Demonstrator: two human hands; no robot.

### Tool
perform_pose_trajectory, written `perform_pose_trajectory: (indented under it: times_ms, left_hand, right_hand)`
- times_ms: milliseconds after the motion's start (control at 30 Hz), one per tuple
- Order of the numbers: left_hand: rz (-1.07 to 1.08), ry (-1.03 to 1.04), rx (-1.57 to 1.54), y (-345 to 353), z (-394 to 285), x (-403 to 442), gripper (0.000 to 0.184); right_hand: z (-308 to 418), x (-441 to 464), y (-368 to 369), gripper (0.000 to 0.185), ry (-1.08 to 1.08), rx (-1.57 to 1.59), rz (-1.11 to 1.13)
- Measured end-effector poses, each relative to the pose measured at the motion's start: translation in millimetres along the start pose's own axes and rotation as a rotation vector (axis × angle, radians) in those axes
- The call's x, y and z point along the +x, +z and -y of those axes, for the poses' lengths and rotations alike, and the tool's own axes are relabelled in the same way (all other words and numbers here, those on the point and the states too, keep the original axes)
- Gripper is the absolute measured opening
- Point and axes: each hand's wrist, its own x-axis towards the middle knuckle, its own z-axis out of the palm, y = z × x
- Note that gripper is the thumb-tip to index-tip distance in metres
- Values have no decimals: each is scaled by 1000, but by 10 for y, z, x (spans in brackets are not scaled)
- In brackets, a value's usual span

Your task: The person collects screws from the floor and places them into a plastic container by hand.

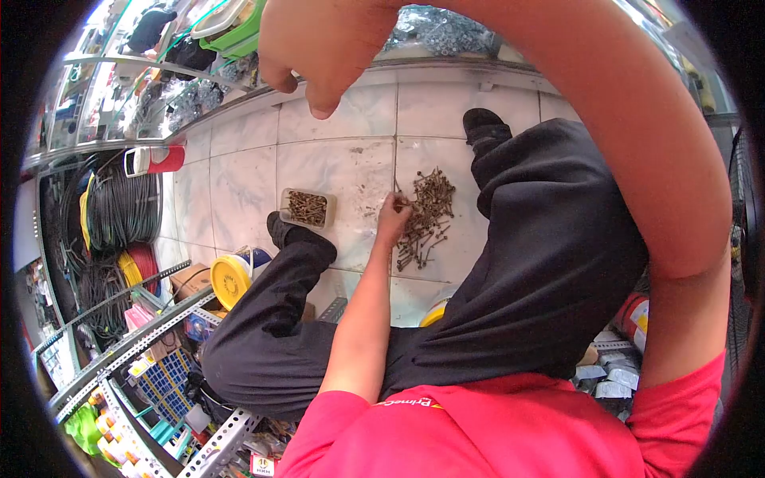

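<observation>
My left hand point(393, 217) reaches down to the tiled floor at the near-left side of a loose pile of brown, rusty-looking screws point(433, 199). Its fingers are pinched together on a screw point(398, 186) that points away from me. A small translucent tub point(329, 209), filled with similar screws, sits on the floor to the left, beside my left foot. Close to the camera, my right hand point(319, 52) is raised at the top of the view. Its fingers hang bent and somewhat apart, with nothing visible in them; part of the hand is cut off.
My legs point(550, 231) spread on both sides of the screws. Glass shelving with a green container point(239, 36) runs along the top. Cable coils point(123, 203), a red-and-white container point(155, 159), a yellow-lidded bucket point(231, 280) and a perforated metal rack point(215, 446) stand at left.
</observation>
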Motion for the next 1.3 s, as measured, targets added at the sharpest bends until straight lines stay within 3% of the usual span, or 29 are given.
perform_pose_trajectory:
  times_ms: [33,133,267,367,800,933,1300]
  left_hand:
    - [21,41,-157,-43,202,128,29]
    - [71,-132,-472,-159,-144,80,35]
    - [346,-229,-734,-324,-314,133,44]
    - [390,-267,-897,-319,-400,110,40]
    - [384,-243,-843,-234,-681,89,42]
    - [395,-222,-886,-268,-561,173,43]
    - [353,-206,-968,-393,-571,154,44]
  right_hand:
    - [65,-23,18,44,61,-9,-15]
    - [124,-61,17,44,132,-23,-44]
    - [117,-60,13,44,143,-7,-36]
    - [124,-71,14,45,140,-14,-52]
    - [8,-24,-12,46,29,-4,-5]
    - [144,-21,8,46,127,-15,1]
    - [-30,17,-17,46,-34,-2,10]
